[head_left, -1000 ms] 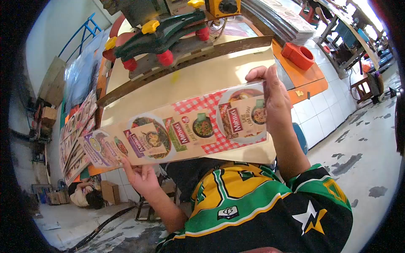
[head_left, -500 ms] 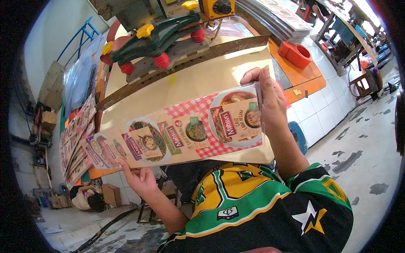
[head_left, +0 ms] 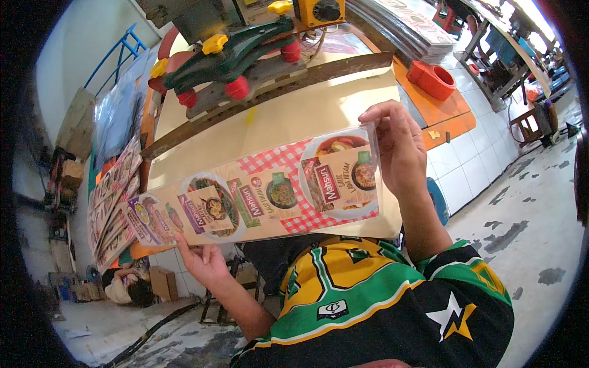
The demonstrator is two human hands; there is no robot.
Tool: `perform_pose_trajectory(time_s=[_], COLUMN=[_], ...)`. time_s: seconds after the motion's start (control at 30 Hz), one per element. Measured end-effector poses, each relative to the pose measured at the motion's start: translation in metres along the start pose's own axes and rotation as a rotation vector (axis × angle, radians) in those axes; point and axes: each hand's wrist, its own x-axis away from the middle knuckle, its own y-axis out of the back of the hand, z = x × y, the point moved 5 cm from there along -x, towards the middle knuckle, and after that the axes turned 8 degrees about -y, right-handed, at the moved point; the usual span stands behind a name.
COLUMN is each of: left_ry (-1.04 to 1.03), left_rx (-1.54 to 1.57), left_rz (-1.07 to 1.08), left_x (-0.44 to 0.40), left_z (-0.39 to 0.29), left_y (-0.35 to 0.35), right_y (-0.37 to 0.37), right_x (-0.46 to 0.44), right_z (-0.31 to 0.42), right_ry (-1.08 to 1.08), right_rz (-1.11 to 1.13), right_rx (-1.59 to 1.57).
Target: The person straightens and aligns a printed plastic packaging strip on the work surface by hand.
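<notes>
Strip [head_left: 265,195] is spanning half-curled left hand [head_left: 205,264] and right hand [head_left: 403,150], both pinching its ends. They are apparently keeping it flat.

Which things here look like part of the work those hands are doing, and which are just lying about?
Seemingly part of it:
long strip printed with food pictures, held by the left hand and right hand
similar printed strips, piled at left
cream board beneath, probably

Apparently just lying about:
red plastic holder with round opening
brown cardboard box
</notes>
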Motion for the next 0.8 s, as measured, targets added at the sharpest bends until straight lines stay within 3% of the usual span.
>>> perform_pose_trajectory(time_s=[0.1, 0.2, 0.27, 0.3, 0.43, 0.53, 0.73, 0.8], left_ry=[0.010, -0.070, -0.149, -0.191, -0.334, -0.510, -0.524, -0.513], left_rx=[-0.020, -0.073, -0.092, -0.099, -0.168, -0.340, -0.304, -0.286], left_rz=[-0.040, -0.146, 0.024, 0.006, -0.125, -0.347, -0.169, -0.144], left_x=[0.000, -0.001, 0.004, 0.004, -0.007, -0.018, -0.166, -0.238], left_z=[-0.004, -0.018, -0.018, -0.027, -0.067, -0.120, -0.241, -0.301], left_y=[0.000, 0.004, -0.001, -0.004, 0.014, 0.024, 0.028, 0.070], right_y=[0.008, 0.029, 0.077, 0.097, 0.165, 0.181, 0.137, 0.126], right_x=[0.000, -0.004, -0.011, -0.015, -0.010, -0.002, -0.013, -0.015], right_z=[0.004, 0.010, 0.019, 0.017, 0.004, -0.020, -0.029, -0.029], right_ry=[0.058, 0.044, 0.045, 0.041, 0.017, -0.095, -0.072, -0.085], right_rz=[0.078, -0.008, -0.101, -0.092, -0.232, -0.289, -0.262, -0.246], right_rx=[0.049, 0.105, 0.211, 0.261, 0.524, 0.537, 0.619, 0.726])
